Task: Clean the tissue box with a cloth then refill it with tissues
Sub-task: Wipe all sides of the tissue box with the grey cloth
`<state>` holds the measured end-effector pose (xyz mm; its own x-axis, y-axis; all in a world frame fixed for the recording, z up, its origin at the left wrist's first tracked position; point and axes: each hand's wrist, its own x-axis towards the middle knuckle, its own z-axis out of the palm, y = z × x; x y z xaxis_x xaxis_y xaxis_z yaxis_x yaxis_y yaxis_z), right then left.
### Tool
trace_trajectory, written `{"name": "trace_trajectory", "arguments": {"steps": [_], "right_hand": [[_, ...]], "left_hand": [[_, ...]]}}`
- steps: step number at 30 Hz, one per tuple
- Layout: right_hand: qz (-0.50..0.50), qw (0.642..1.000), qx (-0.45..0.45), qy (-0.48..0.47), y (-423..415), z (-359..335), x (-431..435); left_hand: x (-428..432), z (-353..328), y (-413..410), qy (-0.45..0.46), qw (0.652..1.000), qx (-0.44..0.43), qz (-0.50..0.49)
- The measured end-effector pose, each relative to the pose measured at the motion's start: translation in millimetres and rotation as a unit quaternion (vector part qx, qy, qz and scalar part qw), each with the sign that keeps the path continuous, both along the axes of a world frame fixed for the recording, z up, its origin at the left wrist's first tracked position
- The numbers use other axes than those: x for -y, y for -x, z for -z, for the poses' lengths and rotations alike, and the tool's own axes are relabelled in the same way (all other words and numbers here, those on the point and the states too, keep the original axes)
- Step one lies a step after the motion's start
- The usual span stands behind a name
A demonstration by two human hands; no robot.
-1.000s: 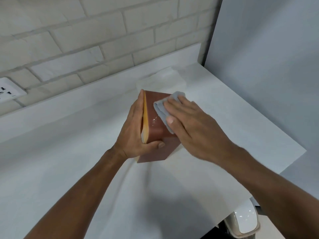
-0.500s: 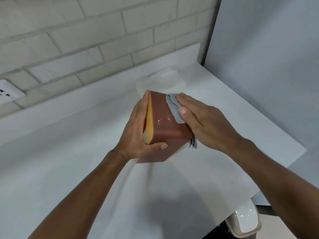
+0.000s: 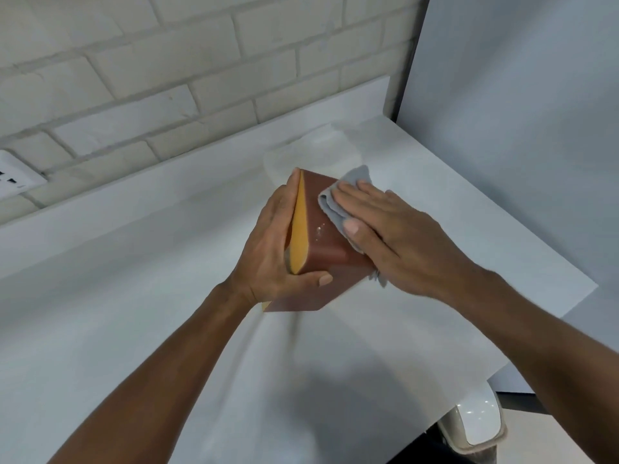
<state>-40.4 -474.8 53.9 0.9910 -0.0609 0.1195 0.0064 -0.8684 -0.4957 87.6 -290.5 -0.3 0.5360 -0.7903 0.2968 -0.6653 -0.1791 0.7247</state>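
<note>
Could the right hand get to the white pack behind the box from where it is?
Probably yes. The white pack lies just beyond the tissue box, nothing between it and the right hand, which presses the cloth flat and would have to leave it.

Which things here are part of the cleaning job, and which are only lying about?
For the job: tissue box, grey cloth, left hand, right hand, white bundle behind (probably tissues).
Just lying about: wall socket, white object below the counter.
</note>
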Motion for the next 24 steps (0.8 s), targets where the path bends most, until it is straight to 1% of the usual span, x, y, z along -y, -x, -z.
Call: {"name": "trace_trajectory", "arguments": {"steps": [2, 4, 8, 12, 16, 18, 21, 24], "right_hand": [[0.016, 0.999, 0.017, -0.022, -17.1, -4.8, 2.8], [0.02, 0.999, 0.012, -0.038, -30.1, -9.7, 3.2], [-0.017, 0.999, 0.045, -0.024, -10.5, -6.1, 5.5], [-0.018, 0.999, 0.028, -0.029, 6.6, -2.6, 15.5], [-0.004, 0.998, 0.026, -0.053, -17.7, -7.1, 5.6], [0.0, 0.999, 0.01, -0.037, -28.0, -5.2, -1.3], [-0.03, 0.999, 0.03, 0.003, -20.4, -0.6, -0.7], [-0.03, 0.999, 0.028, -0.011, -1.2, 4.5, 8.0]], "left_hand": [[2.4, -1.0, 0.3, 0.0, 1.0, 0.004, 0.01], [0.4, -1.5, -0.6, 0.0, 1.0, 0.008, 0.012], [-3.3, -1.7, -1.0, -0.014, 1.0, 0.006, 0.013], [0.8, -2.2, 1.8, -0.017, 1.0, -0.005, 0.001], [0.6, 0.3, 1.5, -0.005, 1.0, 0.007, 0.001], [-3.8, 1.9, -0.2, -0.001, 1.0, 0.008, -0.003], [-9.3, 2.7, -2.0, 0.003, 1.0, -0.002, -0.006], [-11.3, 3.1, -2.7, 0.006, 1.0, -0.009, -0.009]]}}
